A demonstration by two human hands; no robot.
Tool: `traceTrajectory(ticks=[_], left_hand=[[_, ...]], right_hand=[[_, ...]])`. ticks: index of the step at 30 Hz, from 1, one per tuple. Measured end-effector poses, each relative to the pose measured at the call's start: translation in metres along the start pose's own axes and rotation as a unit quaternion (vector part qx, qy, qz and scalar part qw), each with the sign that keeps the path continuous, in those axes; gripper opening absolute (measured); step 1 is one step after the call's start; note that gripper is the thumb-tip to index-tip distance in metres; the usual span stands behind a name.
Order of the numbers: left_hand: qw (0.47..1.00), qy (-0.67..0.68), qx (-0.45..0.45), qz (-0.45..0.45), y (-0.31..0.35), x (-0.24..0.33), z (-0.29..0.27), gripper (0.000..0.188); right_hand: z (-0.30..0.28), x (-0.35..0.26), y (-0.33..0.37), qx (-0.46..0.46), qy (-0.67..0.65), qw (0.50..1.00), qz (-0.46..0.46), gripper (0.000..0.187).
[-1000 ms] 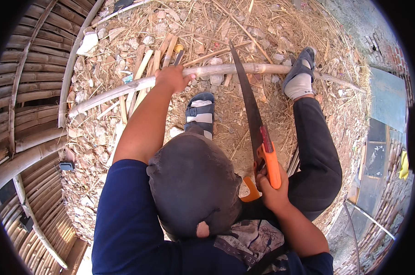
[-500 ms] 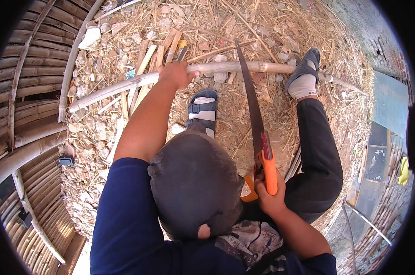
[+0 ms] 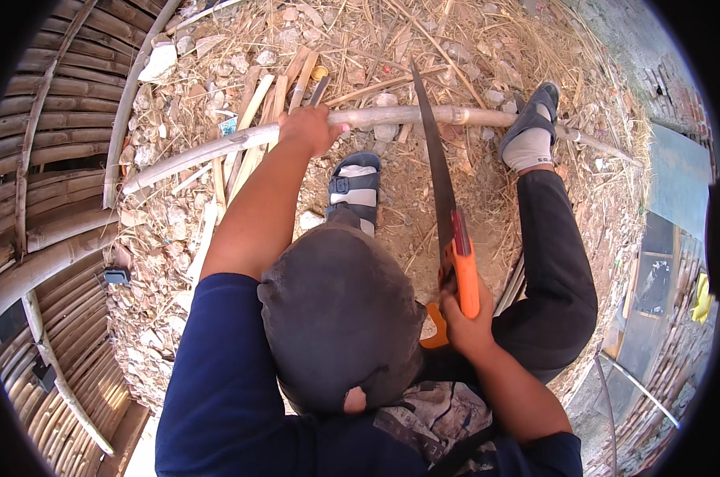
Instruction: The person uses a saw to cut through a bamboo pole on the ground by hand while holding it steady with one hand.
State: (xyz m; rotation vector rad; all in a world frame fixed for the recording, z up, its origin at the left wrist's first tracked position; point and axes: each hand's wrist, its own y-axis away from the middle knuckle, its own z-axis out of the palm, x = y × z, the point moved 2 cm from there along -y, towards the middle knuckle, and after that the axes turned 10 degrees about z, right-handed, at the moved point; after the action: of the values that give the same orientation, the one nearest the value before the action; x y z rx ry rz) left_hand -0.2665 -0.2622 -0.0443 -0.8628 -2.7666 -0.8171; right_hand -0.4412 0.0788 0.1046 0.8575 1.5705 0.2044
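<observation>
A long, pale bamboo pole (image 3: 217, 149) lies crosswise in front of me, slightly curved. My left hand (image 3: 308, 131) is closed over it left of the middle, thumb pointing right. Farther right, my sandalled right foot (image 3: 531, 131) rests against the pole. My right hand (image 3: 470, 322) is wrapped around the orange handle of a handsaw (image 3: 442, 179). Its long dark blade points away from me and crosses the pole between my left hand and right foot. Whether the teeth have cut into the bamboo cannot be made out.
Split bamboo strips (image 3: 253, 107) lie beyond and under the pole's left half. Stones and dry straw cover the ground. My left sandal (image 3: 352, 189) stands close behind the pole. A bamboo slat wall (image 3: 66, 119) rises at left, a rough wall (image 3: 662, 71) at right.
The handsaw and my right hand have slid slightly forward, away from me. My left hand keeps its hold, and the pole stays in place.
</observation>
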Motion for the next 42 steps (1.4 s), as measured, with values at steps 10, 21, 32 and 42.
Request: traceTrajectory(ticks=[10, 21, 32, 42], left_hand=[[1.0, 0.007, 0.012, 0.017, -0.003, -0.005, -0.003, 0.069], [1.0, -0.008, 0.006, 0.022, -0.003, -0.015, 0.004, 0.073], [1.0, 0.012, 0.013, 0.017, -0.004, -0.008, 0.002, 0.072], [1.0, 0.0, 0.021, 0.004, 0.001, -0.002, 0.005, 0.069]], right_hand=[[-0.02, 0.01, 0.022, -0.041, 0.025, 0.999, 0.018, 0.009], [-0.001, 0.009, -0.051, -0.028, -0.007, 0.998, 0.051, 0.015], [0.017, 0.005, -0.089, 0.016, 0.05, 0.997, -0.056, 0.008], [-0.009, 0.014, -0.022, -0.034, 0.001, 0.999, 0.007, 0.032]])
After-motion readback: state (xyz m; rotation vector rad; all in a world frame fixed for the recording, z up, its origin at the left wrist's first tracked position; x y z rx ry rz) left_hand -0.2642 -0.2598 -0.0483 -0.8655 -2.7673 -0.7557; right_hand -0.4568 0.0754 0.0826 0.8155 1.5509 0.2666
